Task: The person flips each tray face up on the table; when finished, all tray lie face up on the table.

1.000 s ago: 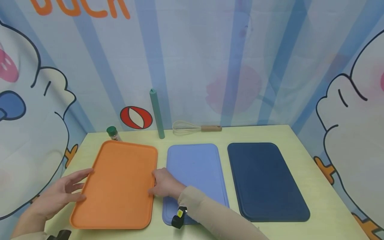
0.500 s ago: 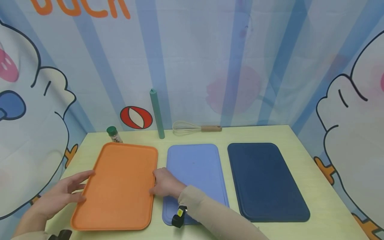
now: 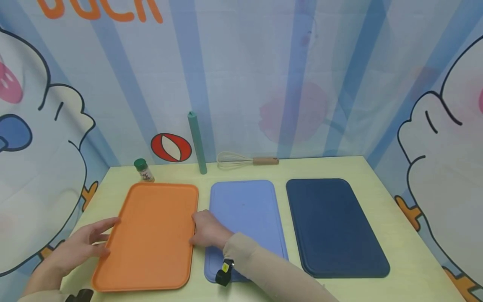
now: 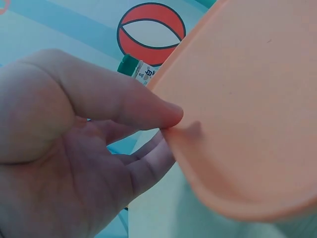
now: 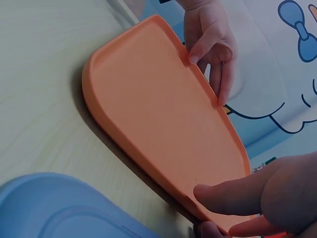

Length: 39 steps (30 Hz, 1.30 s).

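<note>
Soft light fills the head view; the dimmer right wrist view shows shadow (image 5: 79, 101) beside the tray (image 5: 148, 101).

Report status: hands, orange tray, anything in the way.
Left hand pinches orange tray at left edge, right hand at right. Tray's contact with table unclear. Green-capped jar close beyond far edge.

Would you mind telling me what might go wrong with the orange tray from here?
The orange tray could slip, since the left hand and right hand hold only its edges. Pushed forward, it might bump the green-capped bottle close behind it. The right sleeve, crossing over the light blue tray, might nudge that tray.
</note>
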Available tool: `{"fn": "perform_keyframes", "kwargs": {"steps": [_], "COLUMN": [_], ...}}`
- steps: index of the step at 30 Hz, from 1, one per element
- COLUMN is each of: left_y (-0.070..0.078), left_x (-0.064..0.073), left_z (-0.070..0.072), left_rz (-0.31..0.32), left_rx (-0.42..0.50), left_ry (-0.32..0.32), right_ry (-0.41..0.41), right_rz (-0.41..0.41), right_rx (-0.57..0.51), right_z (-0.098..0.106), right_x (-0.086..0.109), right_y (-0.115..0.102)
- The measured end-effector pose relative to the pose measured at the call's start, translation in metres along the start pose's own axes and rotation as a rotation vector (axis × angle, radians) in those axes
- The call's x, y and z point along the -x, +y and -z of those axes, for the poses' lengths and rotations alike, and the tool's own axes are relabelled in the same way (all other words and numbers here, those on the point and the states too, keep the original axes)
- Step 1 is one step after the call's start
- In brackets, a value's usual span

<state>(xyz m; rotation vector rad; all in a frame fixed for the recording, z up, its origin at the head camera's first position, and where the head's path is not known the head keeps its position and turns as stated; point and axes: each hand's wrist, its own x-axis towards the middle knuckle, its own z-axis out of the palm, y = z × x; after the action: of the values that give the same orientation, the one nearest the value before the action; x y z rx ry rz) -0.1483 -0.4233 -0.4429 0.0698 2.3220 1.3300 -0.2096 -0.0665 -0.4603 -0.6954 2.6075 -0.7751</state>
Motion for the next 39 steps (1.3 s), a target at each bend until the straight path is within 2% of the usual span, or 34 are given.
{"fn": "perform_keyframes", "kwargs": {"steps": [9,22,25,31,39], "left_y": [-0.004,-0.008,-0.01,-0.012,-0.007], "left_x": [-0.007,-0.019,-0.021,-0.022,-0.022], "left_z": [-0.001,-0.01,-0.011,-0.014,-0.015], "left_rz": [0.056,0.094,0.088,0.074,0.082], "left_rx": [-0.024,-0.12,-0.149,-0.148,-0.163], "left_ry": [0.023,0.079,0.08,0.095,0.099], "right_ry": [-0.007,-0.007,-0.005,0.006,0.006], "right_rz": [-0.049,-0.051,-0.042,-0.013,-0.018], "right_rx": [0.033,0.057,0.058,0.049,0.024], "right_z": [-0.003,-0.004,-0.004,-0.003,-0.003], "right_x": [-0.004,-0.003,-0.002,-0.001,0.001], "right_y": [-0.001,-0.002,-0.002,-0.001,-0.001]}}
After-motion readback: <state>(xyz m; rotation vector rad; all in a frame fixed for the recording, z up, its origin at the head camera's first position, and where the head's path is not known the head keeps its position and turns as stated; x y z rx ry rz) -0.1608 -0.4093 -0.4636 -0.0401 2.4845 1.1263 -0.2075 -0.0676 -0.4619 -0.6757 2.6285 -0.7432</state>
